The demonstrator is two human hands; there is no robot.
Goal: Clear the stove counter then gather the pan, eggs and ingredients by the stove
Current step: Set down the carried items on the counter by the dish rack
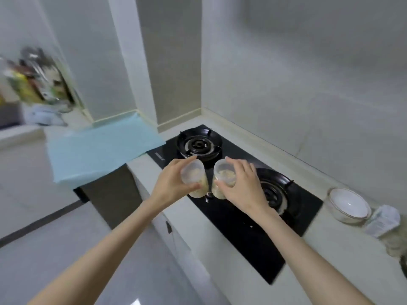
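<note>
Head view: left hand (174, 180) wraps left tub (193, 173); right hand (244, 187) wraps right tub (224, 175). Tubs translucent, pale contents, side by side over stove (242, 234) front, between burners. Resting or lifted: cannot tell. Likely clearing step. Next: carry both off hob, level.

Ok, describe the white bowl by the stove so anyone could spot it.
Find the black gas hob. Just past its right end sits the white bowl. It alone is round with a thin dark rim; its neighbour is a crumpled whitish packet.
</note>
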